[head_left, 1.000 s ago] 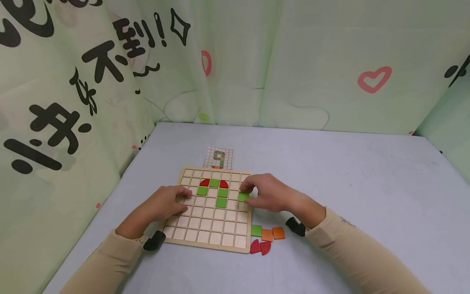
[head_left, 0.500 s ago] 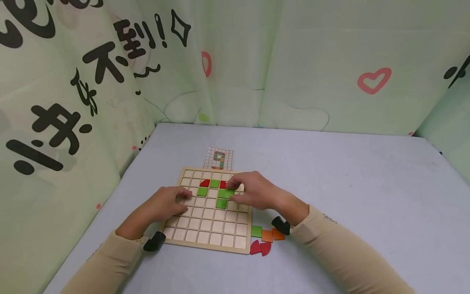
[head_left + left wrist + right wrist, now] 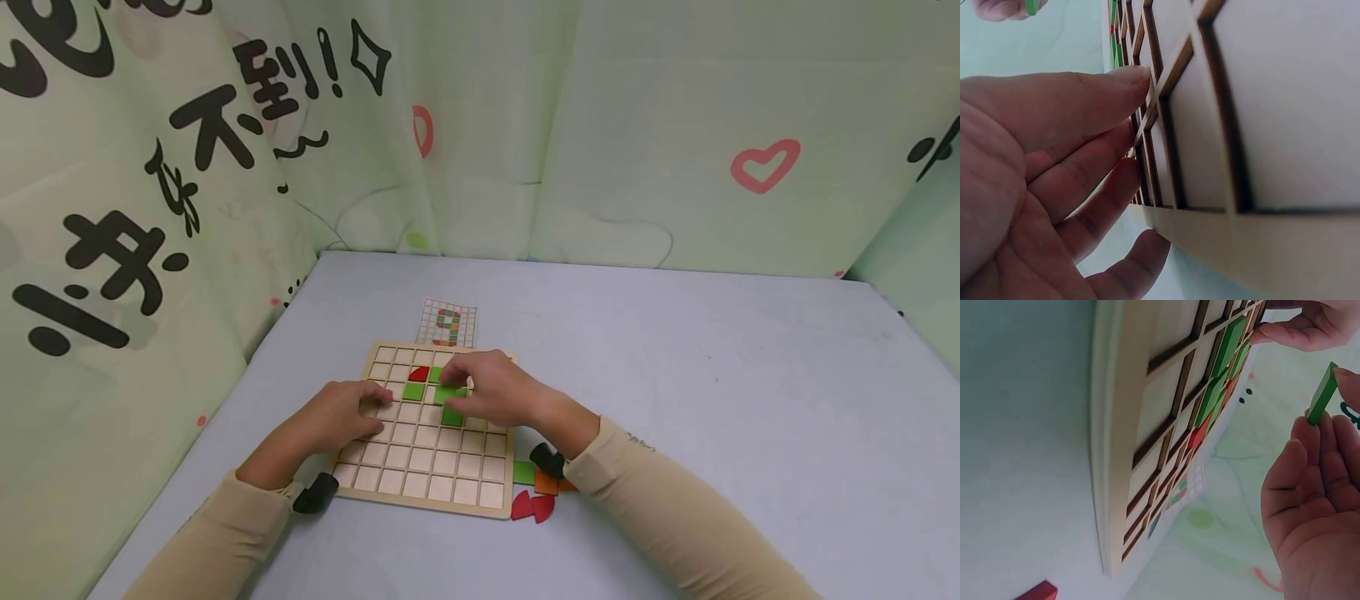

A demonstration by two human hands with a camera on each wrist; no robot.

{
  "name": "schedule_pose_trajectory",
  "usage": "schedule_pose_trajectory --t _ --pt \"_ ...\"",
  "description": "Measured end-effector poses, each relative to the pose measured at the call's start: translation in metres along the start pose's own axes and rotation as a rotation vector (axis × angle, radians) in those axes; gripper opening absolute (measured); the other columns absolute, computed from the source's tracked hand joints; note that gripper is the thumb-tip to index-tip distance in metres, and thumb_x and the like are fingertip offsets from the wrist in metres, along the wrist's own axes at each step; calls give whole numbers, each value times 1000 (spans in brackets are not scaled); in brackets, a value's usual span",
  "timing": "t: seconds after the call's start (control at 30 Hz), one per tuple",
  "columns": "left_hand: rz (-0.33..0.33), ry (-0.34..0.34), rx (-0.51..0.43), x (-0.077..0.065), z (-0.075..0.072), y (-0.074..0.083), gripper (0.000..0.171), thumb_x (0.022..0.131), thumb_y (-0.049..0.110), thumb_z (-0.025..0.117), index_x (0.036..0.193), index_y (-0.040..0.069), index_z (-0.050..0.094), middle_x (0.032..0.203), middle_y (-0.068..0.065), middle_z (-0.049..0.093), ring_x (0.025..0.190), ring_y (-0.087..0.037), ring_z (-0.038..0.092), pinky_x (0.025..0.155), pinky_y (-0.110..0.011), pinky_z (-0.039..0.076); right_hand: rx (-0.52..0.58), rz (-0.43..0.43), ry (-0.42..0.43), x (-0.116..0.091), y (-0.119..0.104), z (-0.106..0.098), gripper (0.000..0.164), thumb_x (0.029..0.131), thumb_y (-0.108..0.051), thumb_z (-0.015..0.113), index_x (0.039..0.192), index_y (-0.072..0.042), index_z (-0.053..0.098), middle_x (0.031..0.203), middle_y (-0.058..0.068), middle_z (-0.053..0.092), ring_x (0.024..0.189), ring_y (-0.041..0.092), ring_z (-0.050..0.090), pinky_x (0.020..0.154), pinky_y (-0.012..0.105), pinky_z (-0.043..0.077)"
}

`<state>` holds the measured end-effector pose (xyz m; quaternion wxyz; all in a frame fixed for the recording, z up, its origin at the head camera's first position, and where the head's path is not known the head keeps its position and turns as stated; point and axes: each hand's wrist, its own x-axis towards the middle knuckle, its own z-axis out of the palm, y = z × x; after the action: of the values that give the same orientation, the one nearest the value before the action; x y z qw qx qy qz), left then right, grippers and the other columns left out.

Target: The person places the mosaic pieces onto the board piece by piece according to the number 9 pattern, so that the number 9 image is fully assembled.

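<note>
A wooden grid board (image 3: 423,457) lies on the table. My left hand (image 3: 341,421) rests at its left edge, thumb tip and fingertips touching the board in the left wrist view. Between thumb and fingers my right hand (image 3: 495,388) pinches a green square tile (image 3: 1322,395), held above the board in the right wrist view. Set in the grid are a red quarter-circle tile (image 3: 418,374), a green tile (image 3: 413,391) below it, and another green tile (image 3: 452,416) under the right hand. The right hand partly hides the upper tiles.
Behind the board lies a printed pattern card (image 3: 447,323). Off its lower right corner are a green tile (image 3: 523,472), orange tiles (image 3: 546,482) partly under the right sleeve, and two red quarter-circle tiles (image 3: 533,506). A printed curtain (image 3: 637,125) hangs behind the table.
The right hand has moved left over the board with the green tile, from the right edge to above the placed tiles. The left hand has stayed in place.
</note>
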<state>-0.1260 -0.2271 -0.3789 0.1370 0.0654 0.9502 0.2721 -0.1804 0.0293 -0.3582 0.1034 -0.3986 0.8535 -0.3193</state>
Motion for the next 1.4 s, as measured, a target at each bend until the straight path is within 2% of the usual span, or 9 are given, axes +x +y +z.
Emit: schedule_pose_trajectory --t 0.4,0.7,1.0,1.4 --pt "-2 4 0 0 0 1 32 88 11 76 119 10 69 125 -7 66 128 -32 51 103 -51 41 24 35 -25 12 -4 10 24 92 -14 73 113 -6 67 107 1 68 101 18 62 91 30 50" --pt "-26 -2 -9 1 0 3 34 88 11 76 121 9 69 126 -7 65 128 -32 51 104 -51 41 -3 59 -86 19 -2 15 28 92 -16 72 118 -5 66 110 2 68 104 18 62 94 32 49" --pt "-27 -1 3 2 1 1 34 88 11 76 121 10 69 125 -6 66 125 -30 53 102 -50 43 -5 77 -105 21 -3 17 26 92 -15 72 116 -6 67 108 1 68 99 18 60 91 32 49" --pt "-18 0 2 3 0 1 34 88 11 76 121 10 69 126 -7 65 126 -31 52 103 -50 42 -49 56 -130 24 -3 20 23 92 -14 71 113 -5 67 106 3 68 94 17 60 90 31 50"
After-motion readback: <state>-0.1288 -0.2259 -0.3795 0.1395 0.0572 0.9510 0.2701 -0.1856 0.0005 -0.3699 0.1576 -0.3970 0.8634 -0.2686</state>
